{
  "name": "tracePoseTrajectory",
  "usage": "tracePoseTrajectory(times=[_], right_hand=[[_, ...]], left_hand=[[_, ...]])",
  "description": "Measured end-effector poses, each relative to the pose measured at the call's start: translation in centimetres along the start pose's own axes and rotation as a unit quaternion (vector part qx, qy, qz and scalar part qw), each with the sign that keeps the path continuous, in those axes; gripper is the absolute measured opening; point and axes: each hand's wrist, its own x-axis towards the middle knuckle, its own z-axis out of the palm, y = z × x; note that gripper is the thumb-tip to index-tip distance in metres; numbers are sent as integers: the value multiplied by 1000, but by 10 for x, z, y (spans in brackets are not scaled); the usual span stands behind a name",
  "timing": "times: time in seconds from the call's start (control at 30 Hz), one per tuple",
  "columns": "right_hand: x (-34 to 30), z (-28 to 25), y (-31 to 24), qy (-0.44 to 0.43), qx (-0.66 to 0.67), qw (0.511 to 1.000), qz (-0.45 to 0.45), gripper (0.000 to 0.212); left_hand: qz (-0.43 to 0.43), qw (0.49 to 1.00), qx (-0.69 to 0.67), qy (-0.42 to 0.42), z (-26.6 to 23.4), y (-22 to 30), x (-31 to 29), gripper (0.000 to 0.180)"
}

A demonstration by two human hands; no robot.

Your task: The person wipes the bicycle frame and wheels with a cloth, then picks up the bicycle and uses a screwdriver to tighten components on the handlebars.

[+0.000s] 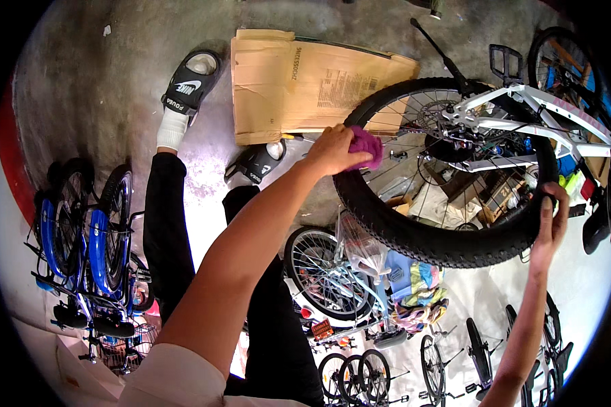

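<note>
Black tyre (421, 243) at view's 2-to-3 o'clock, on white bicycle frame (512, 161). Left hand (332, 150) closed round bunched purple cloth (366, 146), right up against tyre's 9-to-10 o'clock! Right hand (552, 216) at tyre's 4 o'clock, thumb on rubber, fingers half-open; can't tell whether it grips. Flattened cardboard (339, 78) at view's 12 o'clock.

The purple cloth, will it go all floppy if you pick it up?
Probably floppy: the cloth is bunched up in the left hand. Likely light too, since it is a small wad. And it probably won't roll, as its crumpled shape looks uneven.
</note>
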Motion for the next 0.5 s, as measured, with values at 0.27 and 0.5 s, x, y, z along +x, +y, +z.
tracePoseTrajectory(times=[0.27,0.5], right_hand=[[4,15,2,-45,16,998,-30,32],[0,-2,14,-33,-12,999,16,23]], left_hand=[[-18,997,37,73,-2,-55,57,68],[-16,986,-124,110,9,70,-123,51]])
